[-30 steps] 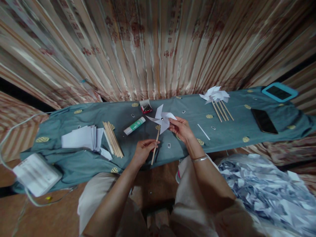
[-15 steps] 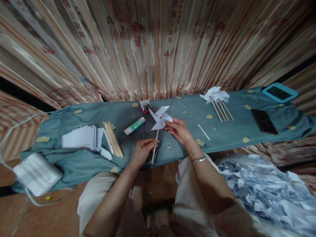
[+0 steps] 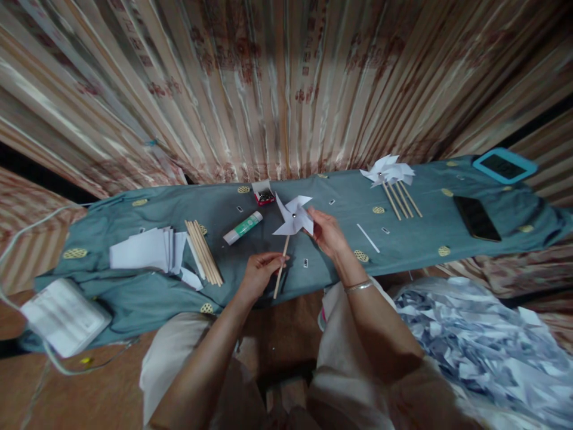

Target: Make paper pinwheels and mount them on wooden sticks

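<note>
A white paper pinwheel (image 3: pixel 294 216) with a pin at its hub is held above the cloth, its wooden stick (image 3: pixel 281 278) slanting down toward the front edge. My left hand (image 3: pixel 262 272) pinches that stick partway down between thumb and fingers. At the right-hand blade, my right hand (image 3: pixel 328 232) has its fingers closed on the paper edge; some fingertips are hidden behind the blade. Left of the pinwheel lie a green and white glue stick (image 3: pixel 243 228) and a small red box of pins (image 3: pixel 263 194).
Wooden sticks (image 3: pixel 203 252) and stacked white paper (image 3: pixel 141 249) lie left. Finished pinwheels (image 3: pixel 388 171), a paper strip (image 3: pixel 367 238), a black phone (image 3: pixel 476 218) and a blue-framed tablet (image 3: pixel 505 165) lie right. A white box (image 3: pixel 67 318) with a cable sits front left; folded paper (image 3: pixel 487 346) fills a bag at lower right.
The pinwheel's blades have turned about the hub, and my right fingers have shifted along the right blade. My left hand has kept its grip on the stick.
</note>
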The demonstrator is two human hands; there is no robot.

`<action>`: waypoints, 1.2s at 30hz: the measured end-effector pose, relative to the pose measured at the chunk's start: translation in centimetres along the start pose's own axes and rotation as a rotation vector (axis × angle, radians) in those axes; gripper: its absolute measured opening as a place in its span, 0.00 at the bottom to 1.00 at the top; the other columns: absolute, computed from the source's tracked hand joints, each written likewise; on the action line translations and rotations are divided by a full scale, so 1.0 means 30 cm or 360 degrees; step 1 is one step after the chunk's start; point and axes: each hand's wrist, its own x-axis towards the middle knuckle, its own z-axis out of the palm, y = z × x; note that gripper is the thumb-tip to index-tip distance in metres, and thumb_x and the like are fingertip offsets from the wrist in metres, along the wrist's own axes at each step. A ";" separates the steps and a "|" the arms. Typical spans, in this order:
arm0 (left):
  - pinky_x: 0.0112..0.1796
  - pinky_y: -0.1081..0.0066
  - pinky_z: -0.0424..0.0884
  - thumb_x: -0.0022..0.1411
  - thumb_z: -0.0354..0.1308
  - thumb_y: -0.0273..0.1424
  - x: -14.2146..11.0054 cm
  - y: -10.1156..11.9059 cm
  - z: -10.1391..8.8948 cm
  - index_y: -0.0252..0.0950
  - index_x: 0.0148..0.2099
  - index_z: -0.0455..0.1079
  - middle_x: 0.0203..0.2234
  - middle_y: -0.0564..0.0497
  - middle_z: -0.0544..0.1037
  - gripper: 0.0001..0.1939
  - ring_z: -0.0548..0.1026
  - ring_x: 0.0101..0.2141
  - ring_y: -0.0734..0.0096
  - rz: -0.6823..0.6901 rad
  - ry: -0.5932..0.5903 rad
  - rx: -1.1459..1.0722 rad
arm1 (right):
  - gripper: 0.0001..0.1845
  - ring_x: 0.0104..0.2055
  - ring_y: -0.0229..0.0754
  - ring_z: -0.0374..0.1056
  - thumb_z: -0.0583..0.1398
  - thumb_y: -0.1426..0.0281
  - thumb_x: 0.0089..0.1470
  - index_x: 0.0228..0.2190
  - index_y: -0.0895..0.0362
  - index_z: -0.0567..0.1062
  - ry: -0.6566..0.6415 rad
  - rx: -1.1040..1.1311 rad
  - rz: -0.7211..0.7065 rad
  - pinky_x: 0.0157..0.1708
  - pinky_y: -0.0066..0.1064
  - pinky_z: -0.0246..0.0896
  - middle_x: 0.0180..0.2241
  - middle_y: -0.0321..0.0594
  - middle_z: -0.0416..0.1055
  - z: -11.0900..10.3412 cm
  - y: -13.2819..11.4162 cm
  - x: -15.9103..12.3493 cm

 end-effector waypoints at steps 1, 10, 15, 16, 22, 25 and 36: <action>0.27 0.73 0.66 0.43 0.68 0.41 0.000 -0.002 0.000 0.35 0.31 0.82 0.22 0.49 0.80 0.16 0.72 0.24 0.71 -0.0003 -0.0004 0.0005 | 0.21 0.27 0.37 0.70 0.75 0.55 0.30 0.23 0.54 0.78 0.0008 0.0005 -0.0019 0.27 0.28 0.67 0.24 0.33 0.77 0.000 0.002 0.002; 0.29 0.73 0.67 0.44 0.68 0.41 0.007 -0.007 -0.002 0.35 0.31 0.82 0.25 0.48 0.81 0.15 0.74 0.26 0.69 0.0017 0.0049 -0.0023 | 0.17 0.22 0.33 0.66 0.75 0.61 0.29 0.23 0.55 0.79 -0.0006 -0.0024 0.0037 0.22 0.24 0.62 0.21 0.31 0.75 -0.005 0.004 0.000; 0.29 0.73 0.67 0.44 0.69 0.41 0.006 -0.005 -0.005 0.35 0.31 0.82 0.24 0.49 0.81 0.15 0.74 0.26 0.70 0.0037 0.0055 -0.0009 | 0.17 0.21 0.30 0.63 0.75 0.61 0.28 0.21 0.55 0.78 -0.0044 -0.0022 0.0036 0.22 0.22 0.61 0.19 0.30 0.73 0.003 0.001 -0.008; 0.29 0.73 0.67 0.44 0.69 0.41 0.006 -0.005 -0.006 0.35 0.32 0.82 0.24 0.49 0.81 0.15 0.74 0.26 0.70 0.0039 0.0055 -0.0011 | 0.17 0.21 0.30 0.63 0.75 0.61 0.27 0.21 0.55 0.78 -0.0043 -0.0020 0.0041 0.22 0.22 0.61 0.19 0.30 0.73 0.004 0.000 -0.009; 0.29 0.73 0.68 0.44 0.70 0.42 0.011 -0.010 -0.007 0.35 0.31 0.82 0.26 0.48 0.82 0.16 0.75 0.27 0.69 0.0061 0.0065 -0.0026 | 0.21 0.23 0.29 0.66 0.77 0.60 0.22 0.21 0.56 0.79 -0.0034 0.0012 0.0121 0.25 0.20 0.64 0.20 0.30 0.74 0.009 -0.003 -0.018; 0.29 0.73 0.68 0.43 0.70 0.42 0.011 -0.009 -0.005 0.35 0.31 0.82 0.26 0.47 0.83 0.16 0.75 0.27 0.68 0.0057 0.0080 -0.0041 | 0.22 0.21 0.28 0.65 0.77 0.60 0.21 0.21 0.56 0.78 -0.0034 0.0024 0.0148 0.23 0.19 0.64 0.18 0.29 0.73 0.008 -0.001 -0.020; 0.28 0.73 0.67 0.41 0.69 0.42 0.009 0.002 0.002 0.35 0.30 0.82 0.24 0.48 0.82 0.16 0.74 0.26 0.69 0.0055 0.0088 -0.0078 | 0.16 0.23 0.32 0.70 0.76 0.65 0.34 0.25 0.58 0.79 -0.0105 0.0029 0.0251 0.24 0.21 0.65 0.22 0.36 0.77 0.000 0.022 -0.012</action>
